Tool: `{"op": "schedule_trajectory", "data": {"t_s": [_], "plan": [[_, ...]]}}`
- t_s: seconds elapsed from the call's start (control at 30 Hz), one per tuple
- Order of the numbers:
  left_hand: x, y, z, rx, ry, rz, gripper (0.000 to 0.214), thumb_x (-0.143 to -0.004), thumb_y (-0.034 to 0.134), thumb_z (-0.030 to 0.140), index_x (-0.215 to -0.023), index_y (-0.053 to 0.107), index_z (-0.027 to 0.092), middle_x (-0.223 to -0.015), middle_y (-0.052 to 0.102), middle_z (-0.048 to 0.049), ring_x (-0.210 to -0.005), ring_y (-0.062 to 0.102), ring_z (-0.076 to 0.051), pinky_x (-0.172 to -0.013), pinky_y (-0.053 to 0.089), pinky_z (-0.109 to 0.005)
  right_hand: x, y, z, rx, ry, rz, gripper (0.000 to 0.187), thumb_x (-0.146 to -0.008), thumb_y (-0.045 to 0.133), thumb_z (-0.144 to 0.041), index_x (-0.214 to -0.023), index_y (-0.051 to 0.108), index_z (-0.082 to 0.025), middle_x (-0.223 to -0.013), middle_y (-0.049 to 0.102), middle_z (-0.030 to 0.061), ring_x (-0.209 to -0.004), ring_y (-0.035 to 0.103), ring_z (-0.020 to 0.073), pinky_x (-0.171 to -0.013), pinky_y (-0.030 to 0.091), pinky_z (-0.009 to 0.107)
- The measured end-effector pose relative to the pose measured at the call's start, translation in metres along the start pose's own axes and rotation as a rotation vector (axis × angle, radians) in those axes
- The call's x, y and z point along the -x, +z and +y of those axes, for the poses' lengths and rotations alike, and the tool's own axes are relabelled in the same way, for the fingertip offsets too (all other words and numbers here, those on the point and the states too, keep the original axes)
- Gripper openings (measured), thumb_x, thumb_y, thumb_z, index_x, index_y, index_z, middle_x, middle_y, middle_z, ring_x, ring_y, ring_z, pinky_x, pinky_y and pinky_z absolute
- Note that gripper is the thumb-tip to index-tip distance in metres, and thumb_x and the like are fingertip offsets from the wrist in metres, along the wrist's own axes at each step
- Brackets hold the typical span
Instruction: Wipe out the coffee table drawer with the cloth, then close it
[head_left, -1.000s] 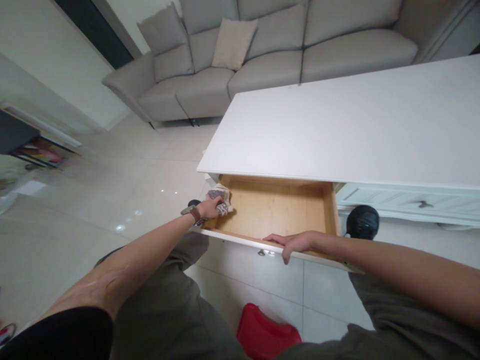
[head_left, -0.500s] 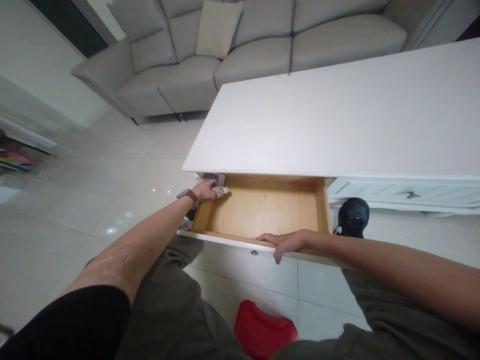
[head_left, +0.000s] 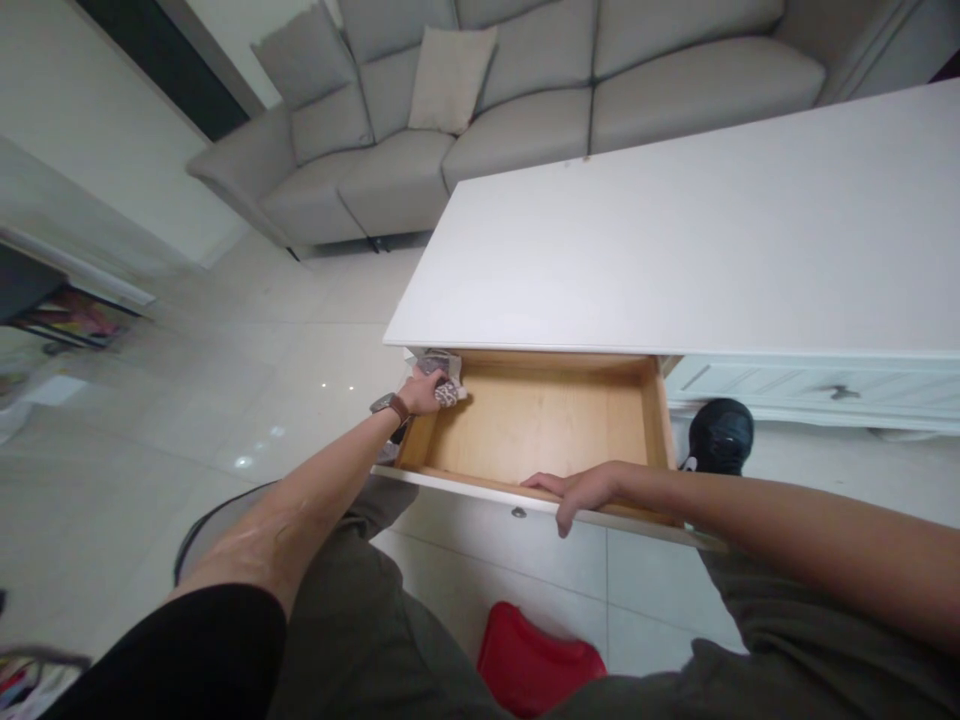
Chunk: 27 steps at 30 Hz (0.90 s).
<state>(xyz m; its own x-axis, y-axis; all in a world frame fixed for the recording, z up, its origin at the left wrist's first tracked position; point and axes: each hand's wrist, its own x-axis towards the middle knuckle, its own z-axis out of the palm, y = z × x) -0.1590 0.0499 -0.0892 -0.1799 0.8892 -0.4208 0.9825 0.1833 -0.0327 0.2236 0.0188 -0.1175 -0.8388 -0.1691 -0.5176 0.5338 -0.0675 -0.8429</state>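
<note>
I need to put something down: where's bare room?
White tabletop, between sofa and open drawer; drawer floor right of the patterned cloth. Crowded: the drawer's left side, with left hand and cloth; front edge, under the right hand.

The left fingers [head_left: 436, 379] hide part of the patterned cloth [head_left: 451, 393]. The worktop [head_left: 637, 240] runs out past the right edge, the sofa [head_left: 525, 120] past the top. Trousers [head_left: 337, 620] and the bottom edge cut off the red object [head_left: 534, 655]. Items [head_left: 84, 313] on the shelf [head_left: 28, 283] are blurred.
</note>
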Motion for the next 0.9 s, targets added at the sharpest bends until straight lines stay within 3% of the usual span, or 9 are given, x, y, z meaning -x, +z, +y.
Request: {"op": "schedule_trajectory", "data": {"t_s": [0.17, 0.37, 0.6, 0.7, 0.8, 0.9], "plan": [[0.014, 0.004, 0.000, 0.000, -0.014, -0.011, 0.077, -0.078, 0.076, 0.047, -0.147, 0.049, 0.029, -0.141, 0.049, -0.0157, -0.123, 0.060, -0.036, -0.110, 0.045, -0.046, 0.003, -0.001, -0.001, -0.007, 0.002, -0.008, 0.111, -0.061, 0.083, -0.035, -0.158, 0.030, -0.022, -0.157, 0.034, 0.0111, -0.150, 0.029, 0.0349, -0.123, 0.025, 0.041], [0.041, 0.015, -0.014, 0.018, 0.027, -0.114, 0.075, -0.076, 0.071, 0.038, -0.146, 0.046, 0.028, -0.138, 0.051, -0.0152, -0.118, 0.064, -0.034, -0.108, 0.047, -0.047, 0.000, -0.003, 0.000, -0.001, 0.010, -0.014, 0.110, -0.061, 0.083, -0.033, -0.156, 0.030, -0.023, -0.154, 0.037, 0.0105, -0.147, 0.033, 0.0332, -0.122, 0.026, 0.041], [0.077, 0.022, -0.028, 0.049, -0.029, -0.368, 0.085, -0.063, 0.073, 0.035, -0.142, 0.044, 0.028, -0.138, 0.048, -0.0128, -0.098, 0.069, -0.028, -0.093, 0.056, -0.042, -0.004, -0.007, -0.006, 0.078, 0.004, -0.025, 0.112, -0.057, 0.085, -0.036, -0.155, 0.033, -0.020, -0.152, 0.041, 0.0117, -0.145, 0.037, 0.0341, -0.120, 0.029, 0.042], [0.086, 0.019, -0.029, 0.078, -0.013, -0.431, 0.083, -0.060, 0.075, 0.033, -0.138, 0.047, 0.026, -0.133, 0.051, -0.0109, -0.098, 0.069, -0.028, -0.095, 0.055, -0.041, -0.006, -0.008, -0.004, 0.081, 0.010, -0.028, 0.113, -0.056, 0.086, -0.037, -0.154, 0.032, -0.020, -0.153, 0.041, 0.0121, -0.145, 0.038, 0.0338, -0.120, 0.030, 0.041], [0.095, 0.018, -0.026, 0.150, -0.011, -0.380, 0.076, -0.070, 0.070, 0.034, -0.142, 0.045, 0.027, -0.133, 0.053, -0.0105, -0.106, 0.066, -0.028, -0.101, 0.053, -0.042, -0.008, -0.008, -0.002, 0.088, 0.012, -0.026, 0.113, -0.057, 0.086, -0.038, -0.154, 0.032, -0.020, -0.153, 0.041, 0.0122, -0.145, 0.038, 0.0339, -0.120, 0.031, 0.042], [0.104, 0.013, -0.019, 0.253, 0.013, -0.192, 0.063, -0.089, 0.056, 0.038, -0.149, 0.039, 0.026, -0.133, 0.058, -0.0109, -0.123, 0.059, -0.027, -0.111, 0.048, -0.044, -0.009, -0.009, -0.003, 0.100, 0.009, -0.019, 0.111, -0.056, 0.086, -0.038, -0.153, 0.034, -0.021, -0.152, 0.042, 0.0121, -0.144, 0.039, 0.0347, -0.119, 0.031, 0.044]]}}
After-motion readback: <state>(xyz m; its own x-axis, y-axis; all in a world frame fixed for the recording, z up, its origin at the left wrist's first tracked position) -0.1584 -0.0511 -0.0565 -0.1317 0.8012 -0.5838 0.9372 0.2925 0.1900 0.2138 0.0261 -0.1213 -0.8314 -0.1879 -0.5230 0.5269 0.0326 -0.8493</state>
